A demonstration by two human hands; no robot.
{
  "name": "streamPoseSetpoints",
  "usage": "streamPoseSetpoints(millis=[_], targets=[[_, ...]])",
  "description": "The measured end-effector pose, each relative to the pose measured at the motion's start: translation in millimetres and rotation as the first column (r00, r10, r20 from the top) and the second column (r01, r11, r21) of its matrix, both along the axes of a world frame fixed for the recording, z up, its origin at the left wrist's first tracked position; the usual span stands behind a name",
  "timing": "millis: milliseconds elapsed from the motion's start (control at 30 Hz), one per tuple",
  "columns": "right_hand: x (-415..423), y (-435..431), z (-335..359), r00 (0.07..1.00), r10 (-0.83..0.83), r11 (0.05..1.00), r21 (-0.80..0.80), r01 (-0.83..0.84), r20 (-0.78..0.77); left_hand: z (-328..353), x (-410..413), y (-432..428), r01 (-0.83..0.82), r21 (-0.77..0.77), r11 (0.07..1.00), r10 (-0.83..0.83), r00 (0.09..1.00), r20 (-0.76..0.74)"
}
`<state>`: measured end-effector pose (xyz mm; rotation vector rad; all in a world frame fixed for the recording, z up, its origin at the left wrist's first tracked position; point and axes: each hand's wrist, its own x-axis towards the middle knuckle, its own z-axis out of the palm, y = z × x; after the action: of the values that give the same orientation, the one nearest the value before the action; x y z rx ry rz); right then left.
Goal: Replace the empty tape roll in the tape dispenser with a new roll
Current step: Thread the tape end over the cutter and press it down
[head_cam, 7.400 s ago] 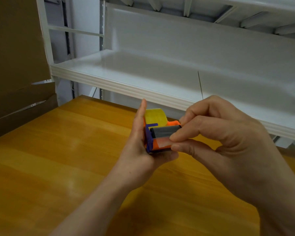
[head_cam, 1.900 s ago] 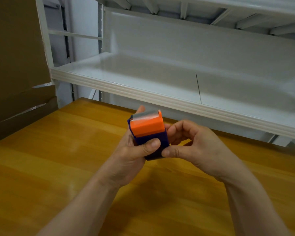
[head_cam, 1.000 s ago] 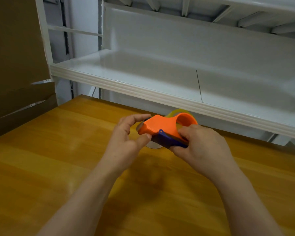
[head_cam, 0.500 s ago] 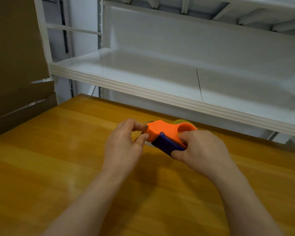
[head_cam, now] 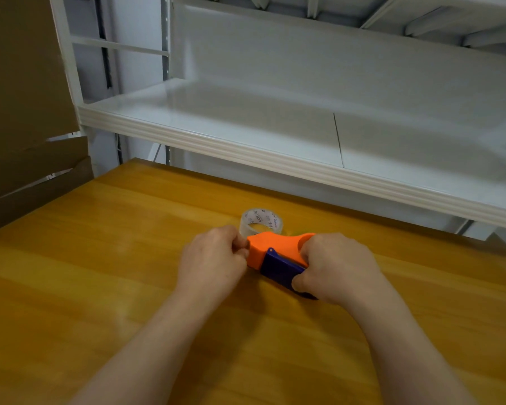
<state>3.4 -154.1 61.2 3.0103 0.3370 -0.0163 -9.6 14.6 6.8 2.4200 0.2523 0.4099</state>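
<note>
The orange and dark blue tape dispenser (head_cam: 278, 255) lies low over the wooden table (head_cam: 100, 273), held from both sides. My right hand (head_cam: 333, 267) grips its rear and blue underside. My left hand (head_cam: 214, 261) is closed at the orange front end, fingertips pinched against the nose; what they pinch is hidden. A clear tape roll (head_cam: 261, 223) with a printed core lies flat on the table just behind the dispenser's front, partly hidden by it. Any roll inside the dispenser is out of sight.
A white metal shelf (head_cam: 275, 159) overhangs the table's far edge, its board bare. Brown cardboard (head_cam: 21, 112) stands along the left side of the table.
Both hands have lowered the dispenser toward the table and nearer to me. The clear roll behind it, earlier covered, now shows. My left fingers have closed tighter on the front end.
</note>
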Motion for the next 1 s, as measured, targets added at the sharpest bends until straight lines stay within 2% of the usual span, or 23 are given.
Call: streamPoseSetpoints(millis=[100,300,433,600,733,800,867,1000], targets=[[1.3,6.8,-8.4,1.000,-0.012,1.000,-0.014,0.011,-0.027,-0.9,0.8,0.2,0.025,0.019,1.000,-0.023,0.994,-0.103],[-0.2,9.6,-11.0,0.996,-0.037,0.999,-0.037,0.034,-0.076,-3.8,2.1,-0.6,0.072,0.036,0.997,-0.065,0.984,-0.168],[-1.7,9.2,-9.7,0.991,-0.050,0.999,-0.007,0.050,-0.126,-4.2,2.8,-1.0,0.132,-0.130,0.983,-0.160,0.957,-0.241],[-3.0,8.3,-8.6,0.988,-0.053,0.999,-0.005,0.053,-0.147,-4.9,4.4,7.2,0.073,-0.363,0.929,-0.170,0.955,-0.242],[-3.8,8.1,-7.8,0.985,-0.056,0.998,-0.008,0.056,-0.161,-5.7,4.7,9.0,0.080,-0.422,0.903,-0.205,0.944,-0.259],[-4.6,8.5,-7.4,0.985,-0.058,0.998,-0.005,0.058,-0.162,-5.3,4.3,8.6,0.102,-0.388,0.916,-0.215,0.941,-0.260],[-4.5,8.3,-7.9,0.985,-0.057,0.998,-0.007,0.057,-0.160,-5.3,3.9,7.7,0.145,-0.290,0.946,-0.224,0.939,-0.263],[-5.4,7.8,-7.5,0.986,-0.052,0.999,-0.005,0.052,-0.161,0.5,-3.3,0.3,0.226,0.108,0.968,-0.181,0.931,-0.317]])
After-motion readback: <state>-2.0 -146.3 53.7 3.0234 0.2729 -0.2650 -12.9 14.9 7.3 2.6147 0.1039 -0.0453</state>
